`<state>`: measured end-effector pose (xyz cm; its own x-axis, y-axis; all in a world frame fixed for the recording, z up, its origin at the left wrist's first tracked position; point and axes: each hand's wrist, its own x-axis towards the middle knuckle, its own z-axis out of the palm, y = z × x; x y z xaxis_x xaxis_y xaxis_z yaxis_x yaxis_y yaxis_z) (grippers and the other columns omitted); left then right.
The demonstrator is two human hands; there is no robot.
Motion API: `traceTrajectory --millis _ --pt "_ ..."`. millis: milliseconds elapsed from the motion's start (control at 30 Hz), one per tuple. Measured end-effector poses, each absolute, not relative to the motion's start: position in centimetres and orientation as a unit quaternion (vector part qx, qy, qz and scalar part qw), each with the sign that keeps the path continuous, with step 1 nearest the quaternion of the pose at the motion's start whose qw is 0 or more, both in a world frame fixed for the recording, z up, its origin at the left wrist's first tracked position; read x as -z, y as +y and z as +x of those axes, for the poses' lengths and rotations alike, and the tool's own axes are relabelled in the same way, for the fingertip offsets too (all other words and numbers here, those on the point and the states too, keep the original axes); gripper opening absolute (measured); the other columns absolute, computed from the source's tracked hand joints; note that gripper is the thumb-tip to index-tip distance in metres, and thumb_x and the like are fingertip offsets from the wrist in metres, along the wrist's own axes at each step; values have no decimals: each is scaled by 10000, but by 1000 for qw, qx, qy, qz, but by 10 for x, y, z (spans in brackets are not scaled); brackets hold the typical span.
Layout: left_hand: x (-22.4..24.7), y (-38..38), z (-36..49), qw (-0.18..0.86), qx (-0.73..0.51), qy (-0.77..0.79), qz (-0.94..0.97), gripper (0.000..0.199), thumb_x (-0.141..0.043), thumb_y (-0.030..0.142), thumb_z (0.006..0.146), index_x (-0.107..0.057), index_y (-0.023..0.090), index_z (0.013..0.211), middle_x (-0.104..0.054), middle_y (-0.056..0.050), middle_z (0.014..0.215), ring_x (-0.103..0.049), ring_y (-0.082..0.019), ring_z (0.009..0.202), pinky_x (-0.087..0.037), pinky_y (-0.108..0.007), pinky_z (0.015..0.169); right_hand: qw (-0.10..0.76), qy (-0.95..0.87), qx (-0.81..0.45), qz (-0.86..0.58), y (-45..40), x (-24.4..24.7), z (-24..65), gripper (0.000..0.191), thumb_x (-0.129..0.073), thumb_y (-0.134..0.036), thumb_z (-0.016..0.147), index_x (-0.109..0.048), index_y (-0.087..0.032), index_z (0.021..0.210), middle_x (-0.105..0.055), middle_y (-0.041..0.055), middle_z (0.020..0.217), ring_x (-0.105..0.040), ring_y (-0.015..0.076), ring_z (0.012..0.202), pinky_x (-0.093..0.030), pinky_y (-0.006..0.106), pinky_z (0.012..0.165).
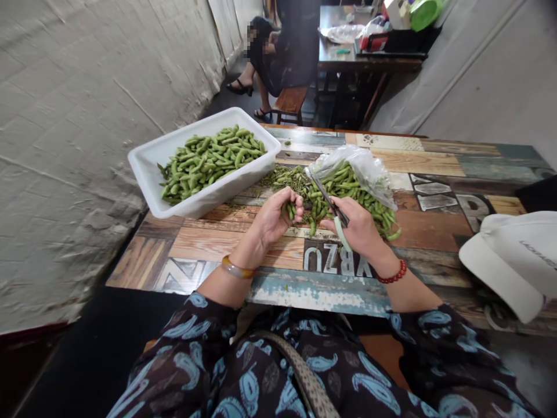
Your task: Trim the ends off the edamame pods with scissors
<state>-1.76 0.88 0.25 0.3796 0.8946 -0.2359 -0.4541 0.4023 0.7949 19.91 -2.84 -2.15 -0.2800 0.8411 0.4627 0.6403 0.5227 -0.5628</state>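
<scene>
My left hand point(278, 216) is curled around a few green edamame pods point(288, 210), which show between the fingers and palm. In my right hand point(357, 226) is a pair of scissors point(340, 223) with a pale green handle, its blades pointing up and to the left. Right in front of both hands lies a heap of edamame pods point(348, 184), partly under a clear plastic bag point(372, 174). Small trimmed bits point(289, 179) are piled at the heap's left side. Farther left stands a white plastic tub point(195, 210) holding many more pods point(209, 159).
The table point(226, 241) has a patchwork wood pattern. A white cap point(509, 255) lies at its right side. Beyond the far edge, a person sits on a wooden stool point(290, 100) near another table point(369, 62) with bags and boxes. A white wall point(78, 116) runs along the left.
</scene>
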Motion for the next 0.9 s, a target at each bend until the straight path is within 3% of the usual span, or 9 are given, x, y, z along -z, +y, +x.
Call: traceTrajectory --millis 100,267,400,533,700,800,900 --pt "1 6 -15 702 -401 366 461 298 -787 375 727 -580 162 748 -542 37 646 -406 -51 487 -290 -181 454 372 -790 -133 -468 -28 21 199 518 -663 -465 889 -571 -205 1327 -665 119 1054 -657 277 943 -566 439 866" --pt "12 4 -12 496 -303 366 726 55 -700 206 758 -739 167 757 -603 -2 647 -494 -114 604 -350 -232 598 370 -792 -120 -471 -28 19 200 480 -649 -459 901 -580 -203 1301 -666 118 1061 -657 275 957 -566 427 869" --pt "17 3 -12 366 -252 393 805 231 -633 63 708 -772 228 790 -660 -23 713 -547 -158 656 -356 -249 630 366 -794 -124 -469 -28 18 200 482 -653 -453 900 -578 -195 1301 -666 121 1077 -659 280 987 -564 428 881" --pt "18 3 -11 361 -238 383 816 255 -636 26 675 -760 237 747 -665 -35 744 -558 -177 680 -373 -262 657 364 -792 -126 -473 -29 18 199 478 -653 -453 901 -580 -199 1300 -666 126 1096 -660 280 997 -563 438 893" --pt "19 5 -11 356 -270 382 809 115 -667 136 760 -753 207 787 -663 -49 767 -574 -177 732 -383 -268 685 400 -775 -143 -468 -29 16 198 491 -656 -473 897 -580 -200 1298 -675 119 1075 -681 248 898 -585 412 839" --pt "14 8 -13 423 -339 384 748 88 -687 244 795 -731 167 796 -672 -46 775 -582 -159 740 -408 -258 702 410 -769 -163 -462 -29 16 198 508 -661 -476 893 -576 -194 1306 -672 132 1117 -689 244 894 -593 413 832" --pt "8 9 -17 537 -383 398 637 224 -711 365 796 -693 145 834 -603 2 674 -484 -94 577 -360 -218 571 412 -770 -168 -457 -29 16 199 518 -666 -487 888 -577 -199 1309 -667 135 1139 -693 242 894 -597 413 829"
